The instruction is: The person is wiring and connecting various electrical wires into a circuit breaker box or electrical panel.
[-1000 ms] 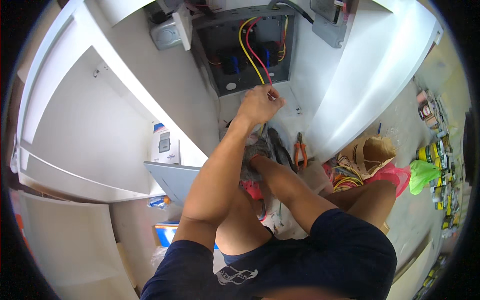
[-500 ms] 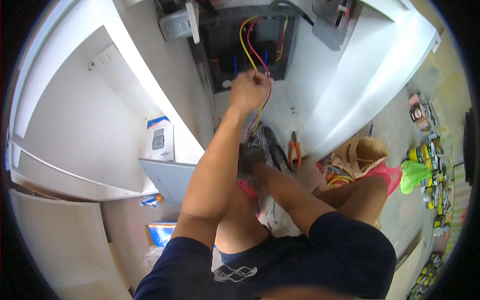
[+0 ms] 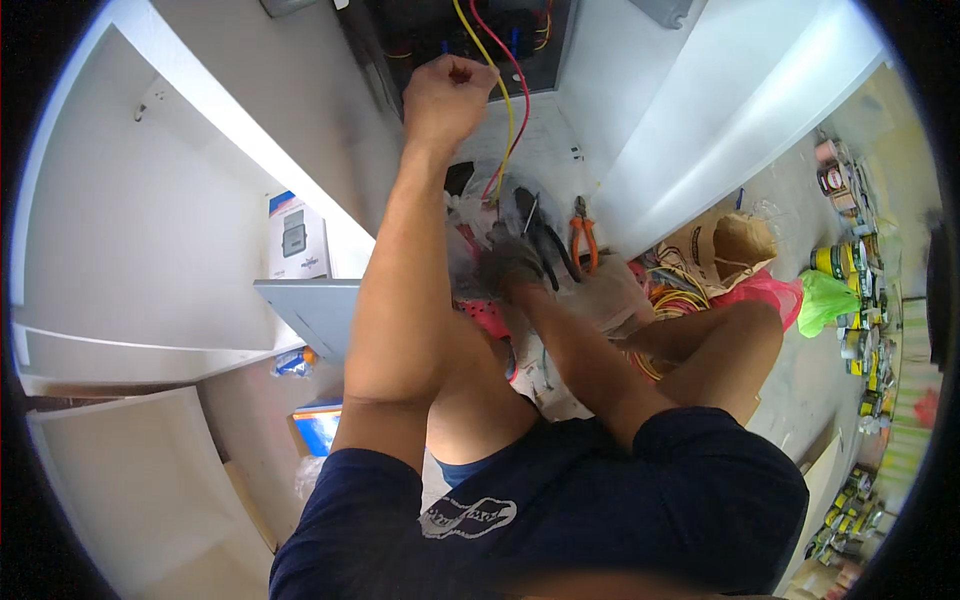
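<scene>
Yellow wire (image 3: pixel 510 118) and red wire (image 3: pixel 527 100) come down from a dark grey box (image 3: pixel 542 76) at the back of a white cupboard (image 3: pixel 635 125). They bend out in a soft curve and run low, close to the right hand (image 3: pixel 512 265). That hand looks to be in a dark glove (image 3: pixel 506 256). Its grip faces away, so I cannot tell if it is clenched on the wires or just resting by them. It sits low, perhaps to keep the bottom of the wires from sliding about.

The left hand (image 3: pixel 447 97) is bare and up high, in front of the box. Its fingers are curled, with the tips right next to the yellow wire. I cannot tell if that grip pinches the wire or is loose beside it. The red wire runs apart from those fingers. One hand high and one low may help with long, springy wires.

Orange-handled pliers (image 3: pixel 581 226) lie to the right of the glove, handles toward the person, maybe so they are easy to grab. A black-handled tool (image 3: pixel 547 238) lies between. Farther right, a brown paper bag (image 3: pixel 692 243) and a coil of wire (image 3: pixel 680 301) sit near the knee (image 3: pixel 755 330), likely to be close by.
</scene>
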Motion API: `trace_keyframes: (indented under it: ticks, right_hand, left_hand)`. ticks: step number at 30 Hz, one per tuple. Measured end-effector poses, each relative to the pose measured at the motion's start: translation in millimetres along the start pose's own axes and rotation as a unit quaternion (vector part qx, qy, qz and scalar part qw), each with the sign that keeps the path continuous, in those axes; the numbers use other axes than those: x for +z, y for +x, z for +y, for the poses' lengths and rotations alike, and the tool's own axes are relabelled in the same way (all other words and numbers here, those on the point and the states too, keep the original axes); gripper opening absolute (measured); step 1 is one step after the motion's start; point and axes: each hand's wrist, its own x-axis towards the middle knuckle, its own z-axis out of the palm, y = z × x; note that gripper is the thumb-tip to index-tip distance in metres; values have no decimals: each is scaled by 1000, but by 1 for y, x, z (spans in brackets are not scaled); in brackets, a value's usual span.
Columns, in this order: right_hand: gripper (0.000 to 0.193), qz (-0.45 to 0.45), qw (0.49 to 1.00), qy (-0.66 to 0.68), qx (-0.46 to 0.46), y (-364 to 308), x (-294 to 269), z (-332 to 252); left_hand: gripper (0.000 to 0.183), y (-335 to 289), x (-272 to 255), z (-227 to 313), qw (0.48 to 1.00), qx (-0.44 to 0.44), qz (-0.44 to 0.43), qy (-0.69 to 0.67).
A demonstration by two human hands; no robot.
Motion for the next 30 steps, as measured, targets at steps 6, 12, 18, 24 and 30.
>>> trace_keyframes:
  ticks: [6, 12, 18, 24, 30]
  right_hand:
    - [44, 365, 876, 315, -22, -38, -71, 20]
    - [43, 470, 820, 291, -151, 62, -218, -5]
    - [45, 410, 887, 182, -106, 122, -263, -37]
    - [47, 330, 879, 315, -142, 140, -256, -35]
    - [27, 423, 858, 135, -258, 158, -253, -26]
  left_hand:
    - [25, 2, -12, 6, 999, 21, 15, 25]
    - [23, -1, -6, 9, 999, 32, 21, 37]
    - [22, 1, -4, 10, 999, 24, 16, 15]
    - [21, 2, -3, 10, 999, 19, 16, -25]
    - [21, 1, -6, 10, 1000, 20, 5, -9]
